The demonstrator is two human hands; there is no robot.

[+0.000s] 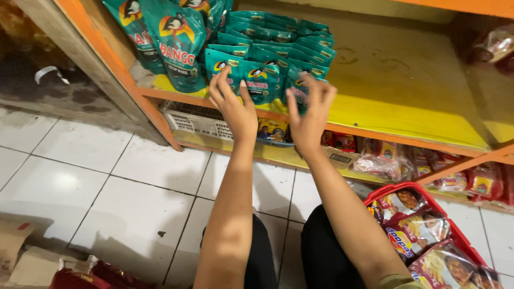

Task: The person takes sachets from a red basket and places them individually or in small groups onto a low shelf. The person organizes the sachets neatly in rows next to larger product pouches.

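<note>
Sprawling across 12 to 3 o'clock: orange-framed shelf (407, 80), yellow board mostly sitting bare on the right side. Crowding its 11 o'clock corner: teal sauce pouches (267, 51), already lined up in rows, so stocking looking roughly half done. Waiting at 5 o'clock: red basket (386, 188), snack packs still loaded inside. Hovering at center: left hand (234, 104) and right hand (309, 115), fingers spread apart, gripping nothing, just nudging the front pouch row.

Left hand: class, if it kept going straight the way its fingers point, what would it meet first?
Most likely the front teal pouch in the row on the orange shelf. The left hand, open, points at it; depth is hard to judge.
</note>
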